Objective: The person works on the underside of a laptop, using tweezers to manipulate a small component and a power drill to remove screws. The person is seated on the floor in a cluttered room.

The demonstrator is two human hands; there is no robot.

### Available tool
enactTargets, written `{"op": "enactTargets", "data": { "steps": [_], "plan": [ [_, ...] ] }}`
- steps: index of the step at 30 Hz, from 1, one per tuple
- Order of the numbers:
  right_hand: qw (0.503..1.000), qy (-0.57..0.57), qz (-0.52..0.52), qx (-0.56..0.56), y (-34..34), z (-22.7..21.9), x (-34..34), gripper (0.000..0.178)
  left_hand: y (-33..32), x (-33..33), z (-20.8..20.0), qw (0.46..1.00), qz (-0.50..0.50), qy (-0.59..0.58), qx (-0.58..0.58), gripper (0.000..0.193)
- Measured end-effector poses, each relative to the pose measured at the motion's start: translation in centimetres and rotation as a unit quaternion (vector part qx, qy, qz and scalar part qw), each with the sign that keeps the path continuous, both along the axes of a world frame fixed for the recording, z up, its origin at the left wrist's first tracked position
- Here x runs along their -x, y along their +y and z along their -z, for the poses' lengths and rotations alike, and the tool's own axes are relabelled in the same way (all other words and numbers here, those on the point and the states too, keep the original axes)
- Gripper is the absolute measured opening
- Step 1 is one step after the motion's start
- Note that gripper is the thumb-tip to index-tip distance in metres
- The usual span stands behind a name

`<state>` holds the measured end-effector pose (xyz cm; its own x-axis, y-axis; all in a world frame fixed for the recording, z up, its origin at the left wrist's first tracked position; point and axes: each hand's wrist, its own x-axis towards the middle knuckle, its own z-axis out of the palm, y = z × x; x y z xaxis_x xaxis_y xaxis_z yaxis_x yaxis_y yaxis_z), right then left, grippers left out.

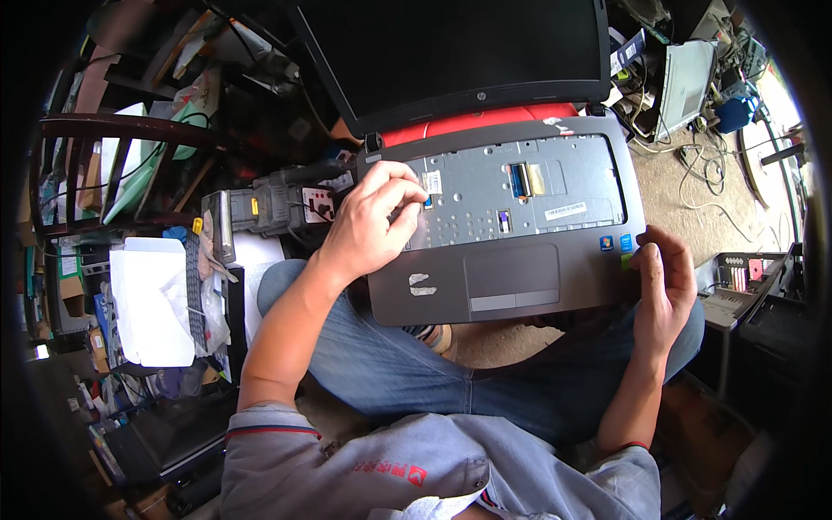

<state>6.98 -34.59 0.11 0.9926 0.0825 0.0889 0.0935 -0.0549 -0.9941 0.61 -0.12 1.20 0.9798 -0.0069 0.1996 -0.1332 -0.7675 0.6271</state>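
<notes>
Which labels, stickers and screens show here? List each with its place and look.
Laptop screen: top centre, dark, black-framed.
White label: keyboard bay, right, long strip.
Small white label: beside the left hand.
Blue stickers: palm rest, by the right hand.

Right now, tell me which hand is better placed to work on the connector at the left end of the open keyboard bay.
Left. The left hand already pinches at the bay's left end on the laptop; the right hand grips its right front corner.

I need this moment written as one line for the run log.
left hand: fingertips pinched in keyboard bay at left edge | right hand: grips laptop right front corner | keyboard: removed | lid: open | laptop rests on lap
</notes>
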Motion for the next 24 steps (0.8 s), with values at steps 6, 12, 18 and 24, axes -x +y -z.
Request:
{"op": "enactTargets", "data": {
  "steps": [6,12,18,24],
  "plan": [
    [1.0,-0.002,-0.001,0.017,0.2,-0.1,0.0,0.021,0.0,-0.1,-0.4,1.0,-0.003,0.017,0.001,0.011],
    [0.999,-0.022,-0.01,0.047,0.7,-0.1,0.0,0.019,0.0,0.0,-0.4,1.0,-0.002,0.001,0.005,0.008],
    [0.958,-0.157,-0.12,0.208,3.5,-2.3,-0.6,0.015,0.2,0.1,-0.4,1.0,0.007,0.003,-0.009,0.01],
    [0.863,-0.231,-0.32,0.315,8.5,-5.3,-1.7,0.019,0.3,-0.1,-0.6,1.0,0.011,0.003,-0.007,0.012]
  ]
}}
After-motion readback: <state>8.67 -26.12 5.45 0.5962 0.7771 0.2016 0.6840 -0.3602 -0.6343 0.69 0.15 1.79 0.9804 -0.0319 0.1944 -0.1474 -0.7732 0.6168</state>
